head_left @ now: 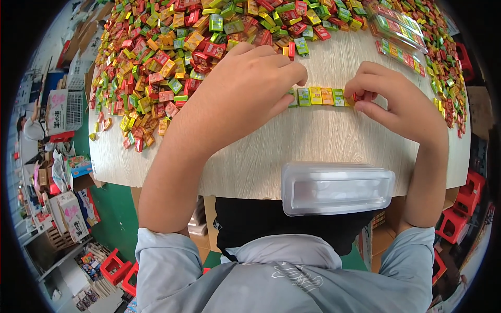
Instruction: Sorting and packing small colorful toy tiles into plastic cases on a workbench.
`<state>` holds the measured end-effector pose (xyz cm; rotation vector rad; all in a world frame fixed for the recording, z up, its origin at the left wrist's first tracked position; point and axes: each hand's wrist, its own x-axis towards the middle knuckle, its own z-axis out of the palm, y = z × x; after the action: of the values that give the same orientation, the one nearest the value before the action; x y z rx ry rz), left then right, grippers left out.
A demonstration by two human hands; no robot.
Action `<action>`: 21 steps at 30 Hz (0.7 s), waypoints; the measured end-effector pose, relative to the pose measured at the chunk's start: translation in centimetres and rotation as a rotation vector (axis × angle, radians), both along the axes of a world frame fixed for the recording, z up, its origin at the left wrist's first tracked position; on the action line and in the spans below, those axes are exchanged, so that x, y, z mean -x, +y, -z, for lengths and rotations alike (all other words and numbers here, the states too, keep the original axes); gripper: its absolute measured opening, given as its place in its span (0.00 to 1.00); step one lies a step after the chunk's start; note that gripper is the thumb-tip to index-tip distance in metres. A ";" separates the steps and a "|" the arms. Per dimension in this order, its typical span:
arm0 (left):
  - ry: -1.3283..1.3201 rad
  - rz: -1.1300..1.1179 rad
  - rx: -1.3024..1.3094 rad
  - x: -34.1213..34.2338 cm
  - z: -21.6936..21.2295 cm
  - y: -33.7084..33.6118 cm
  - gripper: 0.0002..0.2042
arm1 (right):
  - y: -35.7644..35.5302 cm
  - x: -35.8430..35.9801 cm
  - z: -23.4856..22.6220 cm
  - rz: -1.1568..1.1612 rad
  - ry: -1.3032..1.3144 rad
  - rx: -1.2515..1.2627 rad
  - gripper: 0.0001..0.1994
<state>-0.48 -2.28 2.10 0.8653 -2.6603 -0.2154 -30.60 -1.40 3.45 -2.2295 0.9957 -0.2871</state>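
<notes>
A short row of small candy-sized boxes [315,96] in green, yellow and orange lies side by side on the table. My right hand [394,101] is closed at the row's right end, with a small red box [357,97] between thumb and fingers. At the left end is my left hand [255,83], its fingers curled and its thumb against a green box [293,97]; what its fingers hold, if anything, is hidden. Nearer to me, a clear plastic tray [339,190] rests at the table's front edge.
A large heap of loose small boxes [151,68] in red, green and yellow covers the left and far table [250,167]. Filled clear packs [399,31] lie at the far right, beside more loose boxes [449,88]. Red stools [454,224] and cartons [70,214] stand around on the floor.
</notes>
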 end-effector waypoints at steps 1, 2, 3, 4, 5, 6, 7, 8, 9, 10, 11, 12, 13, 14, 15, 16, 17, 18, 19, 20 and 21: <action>-0.004 -0.011 -0.010 0.1 -0.2 0.0 0.10 | 0.0 0.0 -0.1 0.003 -0.003 0.001 0.07; -0.007 -0.008 -0.010 0.2 -0.3 0.0 0.10 | 0.0 0.0 -0.3 0.015 -0.003 -0.023 0.09; -0.028 -0.010 -0.002 0.2 -0.3 0.0 0.11 | 0.0 -0.1 -0.3 0.025 0.000 -0.048 0.10; -0.048 -0.012 0.006 0.2 -0.3 0.0 0.11 | -0.1 0.1 -0.2 0.027 -0.001 -0.049 0.10; -0.049 -0.010 0.006 0.2 -0.3 0.0 0.11 | -0.3 0.5 0.0 0.024 0.010 0.007 0.11; -0.041 -0.007 -0.001 0.1 -0.3 0.0 0.13 | -0.4 0.7 0.1 0.019 0.020 0.063 0.13; -0.032 -0.003 -0.007 0.1 -0.4 0.1 0.14 | -0.4 0.9 0.1 0.020 0.019 0.063 0.13; -0.033 -0.001 -0.007 0.1 -0.4 0.2 0.14 | -0.4 1.0 0.1 0.047 0.037 0.061 0.15; -0.012 0.006 0.016 0.2 -0.4 0.3 0.16 | -0.4 1.0 0.1 0.074 0.056 0.059 0.18; 0.010 0.013 0.039 0.3 -0.4 0.5 0.18 | -0.2 0.8 0.0 0.074 0.055 0.060 0.18; 0.009 0.014 0.040 0.4 -0.4 0.7 0.18 | 0.0 0.5 -0.1 0.081 0.079 0.056 0.19; -0.021 0.008 -0.005 0.6 -0.2 0.9 0.19 | 0.3 0.2 -0.1 0.087 0.103 0.050 0.21; -0.051 0.002 -0.049 0.8 0.0 1.0 0.20 | 0.5 0.0 0.1 0.089 0.102 0.051 0.21; -0.052 0.004 -0.049 1.0 0.0 1.2 0.20 | 0.7 -0.1 0.5 0.111 0.102 0.071 0.22; -0.073 -0.006 -0.056 1.3 -0.1 1.3 0.20 | 0.8 -0.3 0.7 0.134 0.101 0.091 0.23; -0.094 -0.016 -0.064 1.4 -0.1 1.3 0.20 | 1.0 -0.5 0.6 0.135 0.100 0.091 0.23; -0.095 -0.014 -0.063 1.4 0.0 1.3 0.20 | 1.1 -0.7 0.6 0.135 0.110 0.085 0.22; -0.087 -0.012 -0.077 1.4 0.1 1.3 0.19 | 1.1 -0.9 0.5 0.134 0.118 0.079 0.22; -0.078 -0.010 -0.091 1.4 0.1 1.2 0.19 | 1.0 -1.0 0.6 0.136 0.115 0.080 0.22; -0.080 -0.008 -0.090 1.4 0.1 1.2 0.19 | 1.0 -1.1 0.7 0.135 0.121 0.093 0.21; -0.075 -0.006 -0.112 1.4 0.2 1.2 0.18 | 0.9 -1.2 0.7 0.135 0.129 0.105 0.20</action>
<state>-1.90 -1.06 1.95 0.9324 -2.7373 -0.3398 -29.45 -0.48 2.71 -2.3026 1.2286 -0.2628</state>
